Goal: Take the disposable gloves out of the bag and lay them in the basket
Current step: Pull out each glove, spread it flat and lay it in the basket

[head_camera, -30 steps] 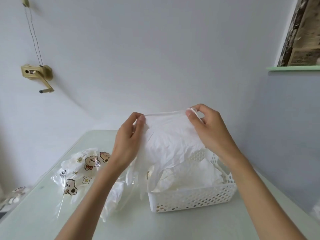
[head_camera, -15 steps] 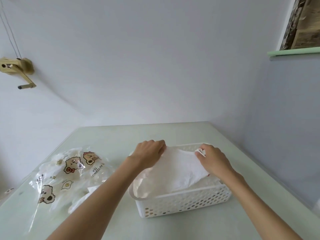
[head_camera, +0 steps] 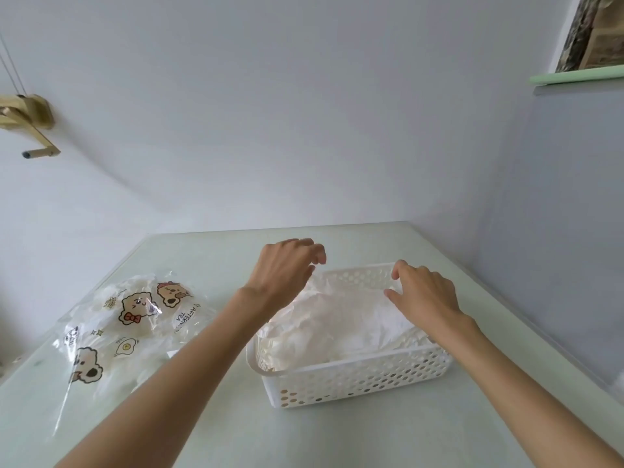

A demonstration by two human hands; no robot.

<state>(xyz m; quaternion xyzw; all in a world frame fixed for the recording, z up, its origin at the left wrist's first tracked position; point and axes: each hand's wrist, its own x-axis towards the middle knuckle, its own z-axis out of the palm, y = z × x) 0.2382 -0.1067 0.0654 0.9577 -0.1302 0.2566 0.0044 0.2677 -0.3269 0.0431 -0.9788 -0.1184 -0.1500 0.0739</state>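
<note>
A clear printed bag is lying at the left on the pale table. The left hand is hovering released, fingers loosely curled, over the far-left corner of the white perforated basket. White disposable gloves are lying inside it. The right hand is hanging released over their right side.

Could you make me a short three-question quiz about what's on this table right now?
1. True or false: the basket already has gloves in it.
2. Which side of the basket does the bag lie on? A) its left B) its right C) behind it
3. Fill in: neither the left hand nor the right hand is ____ anything.

Key:
1. True; white gloves fill it.
2. A; the printed bag lies on the table to the basket's left.
3. Holding; both hover over the basket with loose fingers.
</note>
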